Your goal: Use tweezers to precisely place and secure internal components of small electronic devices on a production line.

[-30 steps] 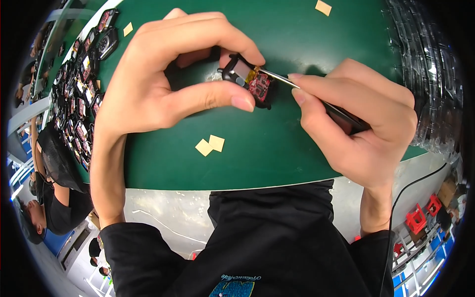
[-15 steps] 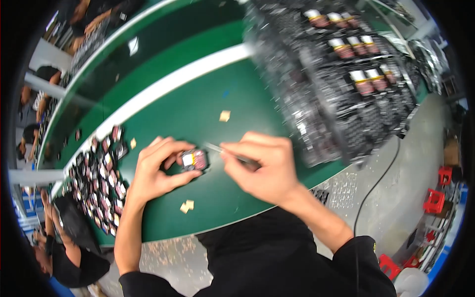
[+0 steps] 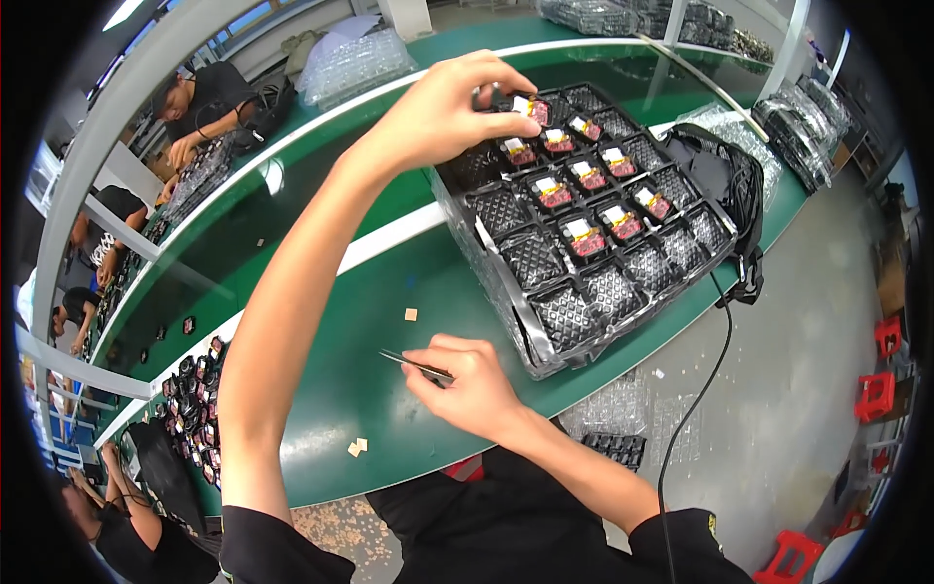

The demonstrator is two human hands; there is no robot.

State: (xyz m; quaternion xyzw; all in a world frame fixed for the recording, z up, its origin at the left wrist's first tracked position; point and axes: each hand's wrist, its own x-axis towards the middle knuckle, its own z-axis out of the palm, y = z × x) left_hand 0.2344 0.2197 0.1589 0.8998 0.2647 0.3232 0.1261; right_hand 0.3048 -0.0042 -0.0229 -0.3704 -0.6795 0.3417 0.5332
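The left hand [image 3: 443,109] is clamped on an open watch case [image 3: 530,110] at the far end of the black compartmented tray [image 3: 530,258]. The right hand [image 3: 474,386] grips tweezers [image 3: 428,370] over the green table [image 3: 341,389].

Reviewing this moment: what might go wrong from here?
The left hand pinches a small device at the black tray; a slip might knock nearby devices. The right hand holds tweezers with tips exposed, which might scratch a bare red board if brought close.
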